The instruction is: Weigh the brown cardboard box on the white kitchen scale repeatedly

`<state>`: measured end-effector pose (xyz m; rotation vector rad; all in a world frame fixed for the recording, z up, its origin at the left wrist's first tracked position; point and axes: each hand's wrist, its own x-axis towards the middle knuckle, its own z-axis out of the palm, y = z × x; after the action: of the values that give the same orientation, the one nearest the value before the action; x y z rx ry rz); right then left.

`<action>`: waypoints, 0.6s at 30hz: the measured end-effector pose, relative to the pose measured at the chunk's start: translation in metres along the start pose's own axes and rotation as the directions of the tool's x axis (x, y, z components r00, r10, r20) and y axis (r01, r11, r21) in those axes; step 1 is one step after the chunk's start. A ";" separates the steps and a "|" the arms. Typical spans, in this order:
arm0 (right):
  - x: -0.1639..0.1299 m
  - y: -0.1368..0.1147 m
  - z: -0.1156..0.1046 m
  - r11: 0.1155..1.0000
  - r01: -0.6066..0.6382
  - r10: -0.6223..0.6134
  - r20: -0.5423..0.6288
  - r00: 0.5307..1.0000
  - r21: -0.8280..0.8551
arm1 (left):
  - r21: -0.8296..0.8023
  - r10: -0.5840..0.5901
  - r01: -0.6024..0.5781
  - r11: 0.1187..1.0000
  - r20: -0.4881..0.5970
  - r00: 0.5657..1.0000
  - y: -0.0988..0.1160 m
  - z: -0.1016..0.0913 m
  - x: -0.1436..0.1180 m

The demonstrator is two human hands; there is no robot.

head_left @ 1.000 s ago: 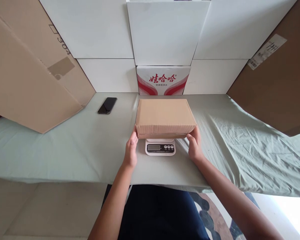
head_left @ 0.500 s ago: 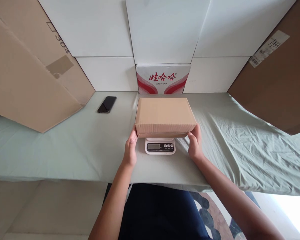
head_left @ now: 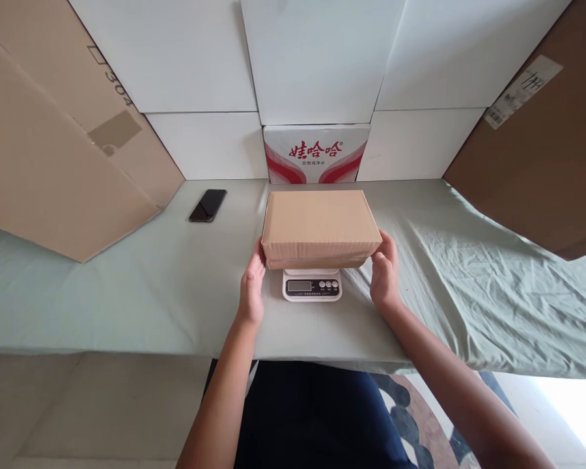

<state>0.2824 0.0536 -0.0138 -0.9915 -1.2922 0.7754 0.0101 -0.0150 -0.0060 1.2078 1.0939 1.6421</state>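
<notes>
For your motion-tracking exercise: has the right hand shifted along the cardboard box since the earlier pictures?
Yes. The right hand has slid away from the person along the cardboard box's right side, judged against the scale, which stayed put.
</notes>
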 end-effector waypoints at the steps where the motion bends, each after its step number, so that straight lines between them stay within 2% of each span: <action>1: 0.000 0.000 0.000 1.000 0.004 -0.004 0.004 1.000 0.001 | 0.000 -0.001 0.001 1.000 -0.001 1.000 0.000 0.000 0.000; 18: 0.001 -0.002 0.001 1.000 -0.008 0.008 0.036 0.999 -0.002 | -0.005 -0.001 0.001 1.000 0.011 1.000 0.000 0.000 0.000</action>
<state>0.2810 0.0538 -0.0119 -0.9893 -1.3204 0.8014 0.0104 -0.0153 -0.0058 1.2116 1.0834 1.6344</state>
